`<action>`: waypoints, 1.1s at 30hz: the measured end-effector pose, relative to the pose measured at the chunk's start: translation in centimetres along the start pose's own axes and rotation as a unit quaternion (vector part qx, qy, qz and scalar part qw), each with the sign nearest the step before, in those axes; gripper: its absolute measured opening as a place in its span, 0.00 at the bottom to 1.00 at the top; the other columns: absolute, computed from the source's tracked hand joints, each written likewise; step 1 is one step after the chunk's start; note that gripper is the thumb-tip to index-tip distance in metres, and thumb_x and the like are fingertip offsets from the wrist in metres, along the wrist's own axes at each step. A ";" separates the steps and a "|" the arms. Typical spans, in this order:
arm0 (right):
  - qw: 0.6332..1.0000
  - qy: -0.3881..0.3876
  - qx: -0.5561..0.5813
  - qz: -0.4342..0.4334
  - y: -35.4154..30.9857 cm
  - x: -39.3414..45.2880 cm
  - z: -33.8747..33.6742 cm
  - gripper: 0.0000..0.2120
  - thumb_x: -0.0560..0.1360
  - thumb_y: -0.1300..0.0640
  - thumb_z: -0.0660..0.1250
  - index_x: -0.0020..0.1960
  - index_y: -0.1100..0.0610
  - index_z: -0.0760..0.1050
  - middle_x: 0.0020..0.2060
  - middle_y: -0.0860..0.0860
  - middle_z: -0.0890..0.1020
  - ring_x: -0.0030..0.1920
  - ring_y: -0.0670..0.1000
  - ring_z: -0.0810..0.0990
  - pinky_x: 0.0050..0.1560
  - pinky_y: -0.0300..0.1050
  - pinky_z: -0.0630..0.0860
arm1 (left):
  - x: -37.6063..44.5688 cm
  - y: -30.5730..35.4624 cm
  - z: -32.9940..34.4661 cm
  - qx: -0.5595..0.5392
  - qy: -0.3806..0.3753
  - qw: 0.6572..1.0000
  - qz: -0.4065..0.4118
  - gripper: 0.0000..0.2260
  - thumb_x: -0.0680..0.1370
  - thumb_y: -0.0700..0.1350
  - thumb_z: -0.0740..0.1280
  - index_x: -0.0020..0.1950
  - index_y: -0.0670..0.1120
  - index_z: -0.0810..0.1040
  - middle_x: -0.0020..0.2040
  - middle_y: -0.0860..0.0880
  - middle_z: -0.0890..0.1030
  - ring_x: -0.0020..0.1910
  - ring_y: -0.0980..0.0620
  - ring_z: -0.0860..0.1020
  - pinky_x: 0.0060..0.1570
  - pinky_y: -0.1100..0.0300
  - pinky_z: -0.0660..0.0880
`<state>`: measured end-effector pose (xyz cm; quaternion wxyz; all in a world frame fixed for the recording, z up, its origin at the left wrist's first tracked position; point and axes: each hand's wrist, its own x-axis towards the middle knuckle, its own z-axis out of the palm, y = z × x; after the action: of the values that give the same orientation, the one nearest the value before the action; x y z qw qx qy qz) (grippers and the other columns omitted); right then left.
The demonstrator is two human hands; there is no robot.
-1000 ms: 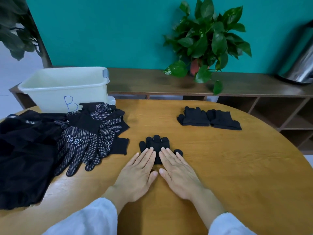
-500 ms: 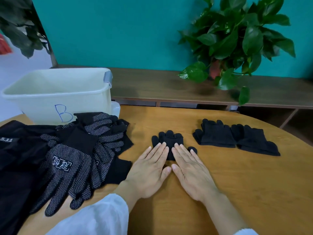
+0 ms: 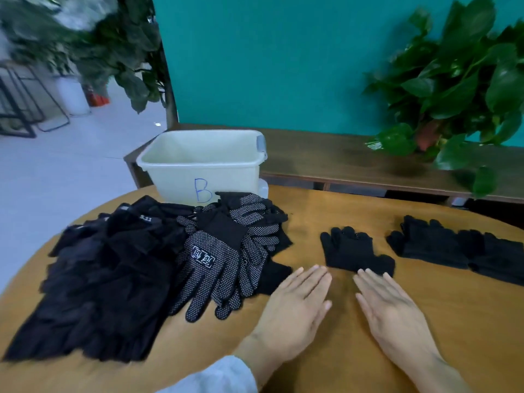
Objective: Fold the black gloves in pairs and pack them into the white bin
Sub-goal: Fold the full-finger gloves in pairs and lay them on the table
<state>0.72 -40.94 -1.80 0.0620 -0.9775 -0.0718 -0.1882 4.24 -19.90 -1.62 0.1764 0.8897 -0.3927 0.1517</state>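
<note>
Nearest the camera, both bare hands lie flat on the round wooden table (image 3: 354, 350): the left hand (image 3: 295, 310) and the right hand (image 3: 394, 310) have straight fingers held close together, palms down, holding nothing. The right fingertips (image 3: 365, 275) reach the near edge of a small folded black knit glove bundle (image 3: 354, 252); whether they touch it I cannot tell. The left fingertips stop just short of it, beside the heap. To the left sprawls a loose heap of black gloves with white grip dots (image 3: 224, 251), lying over a pile of plain black fabric pieces (image 3: 107, 279). To the right, well apart from the hands, two more folded black knit glove bundles (image 3: 459, 251) sit side by side. Behind the heap stands the white plastic bin marked with a blue B (image 3: 204, 163), and no gloves show inside it. A pair looks freshly folded, so the step in hand seems to be finishing it; next comes gripping that bundle and carrying it over the heap into the bin, or drawing a new pair from the heap.
</note>
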 end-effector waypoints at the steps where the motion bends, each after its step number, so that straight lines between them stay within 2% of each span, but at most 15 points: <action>1: 1.000 0.011 0.001 -0.010 -0.9 -0.3 -0.1 0.21 0.78 0.52 0.56 0.59 0.62 0.81 0.57 0.56 0.83 0.60 0.53 0.81 0.69 0.45 0.63 | -1.4 -0.5 -0.9 -0.011 0.017 1.000 -0.011 0.20 0.84 0.50 0.53 0.70 0.42 0.72 0.70 0.47 0.74 0.71 0.52 0.69 0.72 0.56 0.64; 4: 0.998 0.048 0.026 -0.041 -4.5 0.0 -0.5 0.15 0.75 0.55 0.62 0.54 0.60 0.84 0.51 0.54 0.85 0.54 0.51 0.84 0.67 0.43 0.68 | -4.4 -2.8 -4.5 -0.019 0.077 0.995 -0.057 0.18 0.82 0.48 0.56 0.65 0.42 0.77 0.65 0.48 0.79 0.66 0.52 0.74 0.71 0.63 0.62; 7: 0.993 0.077 0.049 -0.072 -9.0 2.3 -0.9 0.08 0.73 0.59 0.69 0.50 0.58 0.85 0.44 0.52 0.86 0.46 0.51 0.85 0.59 0.50 0.77 | -5.2 -6.6 -8.0 -0.017 0.117 0.986 -0.121 0.17 0.80 0.46 0.58 0.61 0.39 0.81 0.58 0.45 0.82 0.57 0.48 0.79 0.65 0.63 0.64; 8: 0.993 0.075 0.059 -0.075 -10.5 3.4 -0.8 0.06 0.71 0.61 0.72 0.48 0.57 0.85 0.41 0.52 0.86 0.42 0.52 0.85 0.56 0.51 0.79 | -5.2 -7.8 -9.1 -0.009 0.124 0.982 -0.141 0.18 0.80 0.46 0.57 0.60 0.39 0.81 0.57 0.44 0.83 0.56 0.46 0.80 0.63 0.64 0.65; 10: 0.993 0.062 0.070 -0.071 -13.2 5.8 -0.7 0.04 0.71 0.60 0.71 0.44 0.57 0.84 0.35 0.51 0.84 0.37 0.54 0.83 0.49 0.49 0.81 | -4.9 -9.9 -10.7 0.017 0.107 0.980 -0.165 0.16 0.81 0.45 0.58 0.61 0.39 0.81 0.57 0.44 0.83 0.56 0.44 0.81 0.62 0.64 0.67; 12: 0.995 0.038 0.078 -0.054 -15.2 8.1 -0.8 0.07 0.74 0.56 0.68 0.47 0.57 0.82 0.37 0.51 0.83 0.40 0.54 0.81 0.46 0.46 0.78 | -4.2 -11.7 -11.5 0.023 0.072 0.980 -0.185 0.15 0.82 0.42 0.60 0.67 0.42 0.78 0.62 0.45 0.80 0.62 0.45 0.76 0.63 0.59 0.68; 15: 0.996 -0.005 0.093 -0.009 -17.2 11.3 -0.3 0.16 0.80 0.49 0.62 0.62 0.57 0.76 0.51 0.52 0.80 0.54 0.53 0.75 0.56 0.45 0.69 | -2.6 -14.1 -11.7 0.022 0.042 0.976 -0.214 0.17 0.83 0.44 0.60 0.72 0.45 0.72 0.67 0.48 0.75 0.67 0.48 0.71 0.65 0.57 0.66; 17: 0.994 -0.024 0.107 0.021 -17.9 12.8 0.8 0.22 0.80 0.44 0.60 0.67 0.57 0.71 0.57 0.53 0.76 0.60 0.53 0.71 0.60 0.44 0.67 | -1.8 -15.2 -11.4 0.014 0.028 0.970 -0.239 0.19 0.82 0.46 0.61 0.73 0.46 0.70 0.67 0.48 0.74 0.66 0.48 0.70 0.64 0.55 0.68; 21: 0.990 -0.052 0.107 0.072 -18.5 14.4 3.1 0.27 0.78 0.38 0.60 0.68 0.56 0.69 0.59 0.52 0.73 0.61 0.52 0.68 0.63 0.45 0.67 | -1.4 -16.4 -10.5 -0.002 0.010 0.959 -0.285 0.20 0.81 0.50 0.62 0.73 0.48 0.68 0.65 0.51 0.76 0.65 0.50 0.70 0.62 0.54 0.69; 25: 0.985 -0.026 0.138 0.101 -18.5 14.8 4.1 0.28 0.76 0.38 0.64 0.70 0.52 0.68 0.62 0.49 0.72 0.63 0.51 0.67 0.65 0.45 0.65 | -1.5 -16.7 -10.0 -0.025 0.025 0.948 -0.315 0.21 0.81 0.51 0.64 0.73 0.50 0.67 0.61 0.53 0.76 0.63 0.52 0.70 0.58 0.52 0.72; 28: 0.986 0.004 0.136 0.101 -18.5 14.7 4.2 0.24 0.75 0.42 0.68 0.66 0.51 0.71 0.59 0.49 0.73 0.62 0.51 0.69 0.64 0.45 0.64 | -1.5 -16.4 -10.0 -0.032 0.037 0.947 -0.317 0.21 0.80 0.49 0.65 0.73 0.50 0.68 0.60 0.53 0.76 0.61 0.52 0.70 0.56 0.52 0.73; 31: 0.983 0.052 0.158 0.078 -18.9 14.3 3.9 0.13 0.74 0.49 0.70 0.56 0.54 0.77 0.52 0.48 0.76 0.56 0.52 0.72 0.59 0.46 0.65 | -1.6 -16.0 -10.1 -0.029 0.049 0.952 -0.302 0.20 0.79 0.47 0.66 0.71 0.49 0.71 0.53 0.53 0.76 0.57 0.51 0.71 0.57 0.52 0.72; 33: 0.979 0.060 0.182 0.068 -19.2 13.9 3.2 0.07 0.75 0.52 0.69 0.50 0.54 0.77 0.48 0.47 0.77 0.53 0.51 0.72 0.58 0.45 0.65 | -1.8 -15.6 -10.3 -0.036 0.071 0.955 -0.287 0.17 0.79 0.46 0.67 0.68 0.47 0.74 0.48 0.54 0.76 0.53 0.51 0.73 0.57 0.53 0.72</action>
<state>11.51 -19.98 2.29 0.2557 -0.9394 -0.0341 -0.2256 13.49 -4.47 3.85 0.2721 0.9449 -0.1126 0.1429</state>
